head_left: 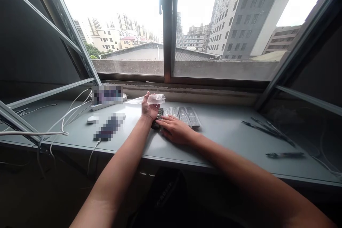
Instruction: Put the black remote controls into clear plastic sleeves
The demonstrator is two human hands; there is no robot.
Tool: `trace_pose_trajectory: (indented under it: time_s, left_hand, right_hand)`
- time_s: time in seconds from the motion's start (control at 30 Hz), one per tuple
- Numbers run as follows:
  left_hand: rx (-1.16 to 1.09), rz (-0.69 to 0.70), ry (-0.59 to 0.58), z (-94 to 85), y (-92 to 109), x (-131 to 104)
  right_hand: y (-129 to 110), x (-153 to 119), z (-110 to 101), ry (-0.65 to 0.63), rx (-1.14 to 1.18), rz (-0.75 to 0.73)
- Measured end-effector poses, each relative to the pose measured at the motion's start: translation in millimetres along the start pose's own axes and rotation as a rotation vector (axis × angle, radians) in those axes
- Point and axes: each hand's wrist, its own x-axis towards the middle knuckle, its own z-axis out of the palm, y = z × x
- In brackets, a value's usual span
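My left hand [150, 108], thumb up and fingers curled, grips a clear plastic box-like sleeve [157, 99] above the table. A thin transparent film stretches to its left. My right hand [175, 128] lies low over the table with its fingers stretched out, its fingertips by a small dark piece with fine detail [160, 113], partly hidden between my hands. I cannot tell exactly what that piece is. Just beyond my right hand, several dark, flat, oblong items [189, 115] that look like remote controls lie side by side, some under clear plastic.
A blurred-out phone-like object [110, 128] with a white cable lies left, near a small white object [92, 119]. Behind them is a white power strip [97, 107] with cables. Dark pen-like tools [284, 155] lie right. Metal shelf posts [77, 39] flank the window.
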Motion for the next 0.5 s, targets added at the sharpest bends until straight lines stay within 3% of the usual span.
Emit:
trace_pose_trajectory:
  time_s: [0.5]
  left_hand:
    - [-0.027,0.058,0.007,-1.9,9.6,6.0]
  right_hand:
    - [-13.4,12.0,-9.1,-0.005,-0.002,-0.169]
